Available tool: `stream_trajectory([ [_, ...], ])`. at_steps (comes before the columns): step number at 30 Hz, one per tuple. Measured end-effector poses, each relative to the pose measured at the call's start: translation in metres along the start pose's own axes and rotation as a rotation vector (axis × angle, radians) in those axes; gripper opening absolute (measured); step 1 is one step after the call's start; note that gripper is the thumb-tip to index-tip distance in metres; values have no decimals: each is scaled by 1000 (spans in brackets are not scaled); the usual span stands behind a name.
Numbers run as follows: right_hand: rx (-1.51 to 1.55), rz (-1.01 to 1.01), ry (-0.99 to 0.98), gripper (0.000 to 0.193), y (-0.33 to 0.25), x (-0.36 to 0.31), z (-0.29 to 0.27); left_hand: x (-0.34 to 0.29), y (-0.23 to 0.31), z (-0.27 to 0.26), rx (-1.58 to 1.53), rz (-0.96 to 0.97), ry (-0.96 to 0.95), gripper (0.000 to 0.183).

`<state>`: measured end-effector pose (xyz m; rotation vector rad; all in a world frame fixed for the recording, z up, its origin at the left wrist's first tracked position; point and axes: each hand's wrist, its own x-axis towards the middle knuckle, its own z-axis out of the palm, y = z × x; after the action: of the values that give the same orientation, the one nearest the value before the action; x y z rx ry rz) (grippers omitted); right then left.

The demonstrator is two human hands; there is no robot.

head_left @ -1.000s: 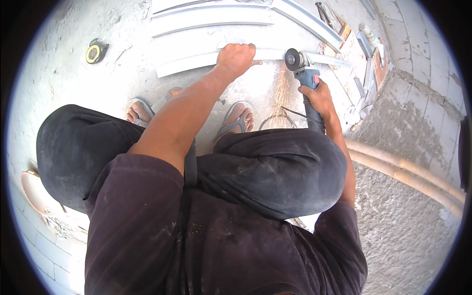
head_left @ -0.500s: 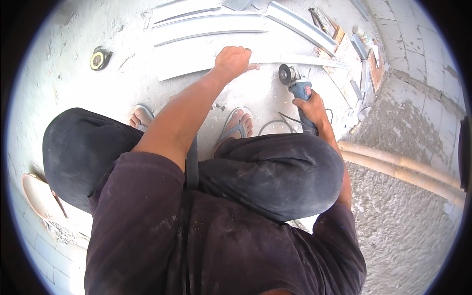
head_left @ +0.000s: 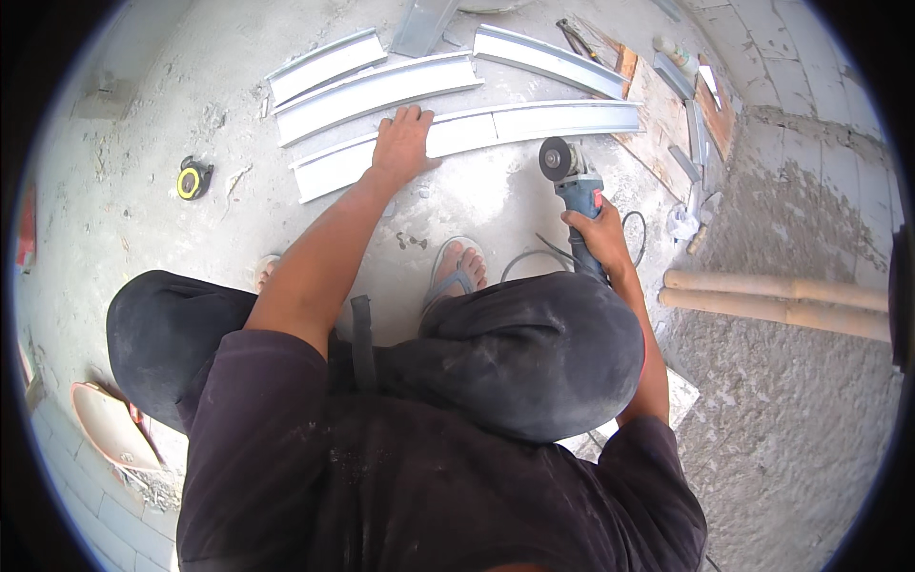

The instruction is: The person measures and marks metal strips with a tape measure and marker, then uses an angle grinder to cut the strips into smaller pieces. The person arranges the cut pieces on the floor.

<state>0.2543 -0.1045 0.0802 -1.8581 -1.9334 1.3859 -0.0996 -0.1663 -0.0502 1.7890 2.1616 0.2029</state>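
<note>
A long pale metal channel [head_left: 467, 131] lies crosswise on the floor before my feet, with a thin dark line across it right of its middle. My left hand [head_left: 404, 145] is on its left part, fingers over the far side and thumb apart toward the near edge. My right hand [head_left: 600, 235] wraps round the body of a blue-grey angle grinder [head_left: 579, 195]. The grinder's dark disc [head_left: 555, 159] points away from me, just short of the channel's near edge. I cannot tell whether the disc spins. A cable [head_left: 534, 255] curves beside the grinder.
More metal channels [head_left: 381, 91] lie beyond. Pliers [head_left: 576, 40] and a wooden board [head_left: 653, 143] are at the far right. A yellow-black tape measure [head_left: 193, 179] sits on the left. Bamboo poles [head_left: 777, 300] extend right; a shallow pan [head_left: 110, 424] is at the lower left.
My left hand has slid left along the channel. The grinder stays in my right hand, its disc turned slightly more into sight. The view has shifted and the glare has lessened.
</note>
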Motion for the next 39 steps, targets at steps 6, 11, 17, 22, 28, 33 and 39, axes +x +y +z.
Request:
stream_trajectory([
  [6,-111,-12,-26,53,2,26,17,-5,0,-10,-96,22,-69,82],
  [11,-145,-17,-64,58,26,55,33,10,-5,-14,-152,14,-151,87],
  [17,-179,0,-67,62,27,56,40,16,-9,-14,-142,0,-217,92],
  [22,-219,-5,-69,63,17,52,38,20,-12,-12,-140,8,-231,92],
  [28,-281,-2,-34,67,13,55,42,20,-13,-8,-148,6,-206,95],
  [33,-330,16,-17,69,3,54,43,23,-14,-12,-174,11,-258,93],
  [39,-340,30,-22,68,4,51,45,23,-18,-10,-188,13,-247,94],
])
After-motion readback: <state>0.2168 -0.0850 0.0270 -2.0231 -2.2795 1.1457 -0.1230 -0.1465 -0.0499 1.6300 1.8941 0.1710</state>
